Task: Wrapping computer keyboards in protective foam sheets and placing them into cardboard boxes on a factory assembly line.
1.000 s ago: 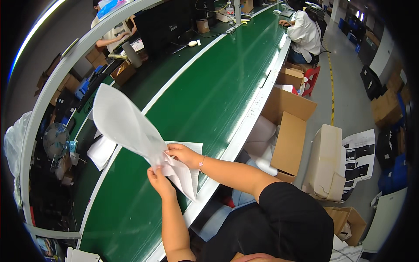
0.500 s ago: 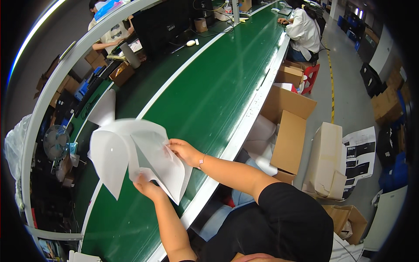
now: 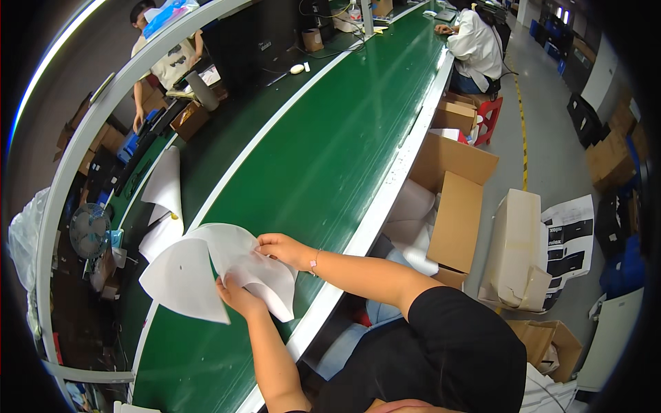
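A thin, white, slightly see-through sheet [image 3: 184, 275] with rounded outlines and a slit near its middle is held above the green bench. My right hand [image 3: 284, 250] pinches its far right edge between thumb and fingers. From the near side, my left hand [image 3: 241, 296] grips the sheet beside the slit; some of its fingers are hidden behind the sheet. The right part of the sheet bends into a curl between my hands, while the left part spreads out flatter. Beyond it, at the left, stand more curled white sheets [image 3: 165, 182].
The long green bench [image 3: 310, 144] has a pale raised edge. Right of it stand an open cardboard box [image 3: 458, 220] with rolled white sheets and a tall carton [image 3: 513, 248]. A metal frame post [image 3: 58, 206] and a fan [image 3: 89, 226] are at left. Two people sit farther off.
The sheet has been lowered and its left part has opened out flatter. My left hand has shifted slightly right along it. The far-left person has straightened and reached an arm down.
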The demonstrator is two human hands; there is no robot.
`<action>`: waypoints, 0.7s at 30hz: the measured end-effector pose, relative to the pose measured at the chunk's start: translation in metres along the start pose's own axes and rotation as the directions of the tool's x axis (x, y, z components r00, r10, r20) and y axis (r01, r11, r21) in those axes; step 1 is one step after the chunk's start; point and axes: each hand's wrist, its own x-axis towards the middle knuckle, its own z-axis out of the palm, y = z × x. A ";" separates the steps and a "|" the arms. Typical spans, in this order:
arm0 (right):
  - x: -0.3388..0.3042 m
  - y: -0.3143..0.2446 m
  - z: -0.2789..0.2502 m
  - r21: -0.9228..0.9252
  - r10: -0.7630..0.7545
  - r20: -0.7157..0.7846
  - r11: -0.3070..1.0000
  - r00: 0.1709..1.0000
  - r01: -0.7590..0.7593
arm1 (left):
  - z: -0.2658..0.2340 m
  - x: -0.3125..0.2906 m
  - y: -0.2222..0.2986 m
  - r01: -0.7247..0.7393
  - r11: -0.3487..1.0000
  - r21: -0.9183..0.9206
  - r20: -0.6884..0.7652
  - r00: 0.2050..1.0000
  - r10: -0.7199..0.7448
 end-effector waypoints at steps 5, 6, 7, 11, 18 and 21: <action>-0.002 -0.002 0.002 0.004 0.008 0.001 1.000 1.000 -0.008 | 0.007 -0.013 0.006 0.041 0.999 0.033 -0.043 0.998 -0.040; -0.002 -0.002 0.002 0.004 0.008 0.001 1.000 1.000 -0.008 | 0.007 -0.014 0.007 0.041 0.999 0.033 -0.042 0.998 -0.040; -0.003 -0.002 0.002 0.007 0.008 0.000 1.000 1.000 -0.008 | 0.007 -0.015 0.008 0.012 0.998 0.054 -0.023 1.000 -0.011; -0.003 -0.002 0.003 0.019 0.007 0.001 1.000 1.000 -0.007 | 0.006 -0.016 0.010 -0.079 0.990 0.117 0.038 0.996 0.075; -0.006 -0.005 0.006 0.015 -0.001 -0.020 1.000 1.000 0.001 | 0.004 -0.006 0.000 -0.081 0.989 0.127 -0.012 0.996 0.084; -0.008 -0.008 0.005 -0.003 0.000 -0.030 1.000 1.000 0.000 | 0.005 -0.006 0.001 -0.105 0.986 0.128 0.030 0.994 0.102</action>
